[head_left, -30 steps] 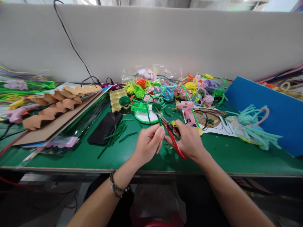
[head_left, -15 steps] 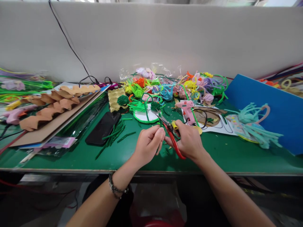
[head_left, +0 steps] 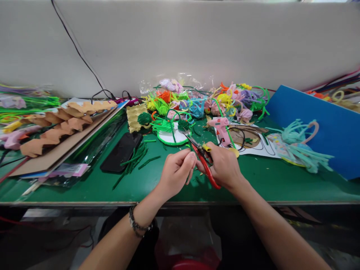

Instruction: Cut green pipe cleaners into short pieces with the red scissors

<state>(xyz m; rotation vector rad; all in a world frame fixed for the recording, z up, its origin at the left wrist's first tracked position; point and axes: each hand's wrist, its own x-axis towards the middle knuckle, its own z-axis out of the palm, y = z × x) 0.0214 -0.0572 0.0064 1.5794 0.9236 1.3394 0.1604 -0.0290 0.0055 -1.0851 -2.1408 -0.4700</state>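
In the head view my right hand (head_left: 226, 165) grips red-handled scissors (head_left: 207, 171), their metal blades pointing away and to the left. A small yellow piece (head_left: 206, 147) shows at that hand's fingers; what it is I cannot make out. My left hand (head_left: 178, 168) is closed, thumb against the curled fingers, close beside the scissors. Whatever it may hold is hidden. Just beyond the blades lies a white disc (head_left: 168, 137) edged in bright green, with green fuzzy stems and a dark green fuzzy ball (head_left: 183, 125) on it.
Left of my hands lie a black phone (head_left: 120, 152) and cut dark green stems (head_left: 136, 157). A pink glue gun (head_left: 221, 129) stands behind my right hand. Colourful fuzzy-stem pieces (head_left: 197, 107) are heaped at the back. A blue board (head_left: 315, 127) leans at right; cardboard (head_left: 64, 138) lies left.
The view has shifted slightly, so the table's things sit a little higher and further left. Both hands and the scissors keep nearly the same pose.
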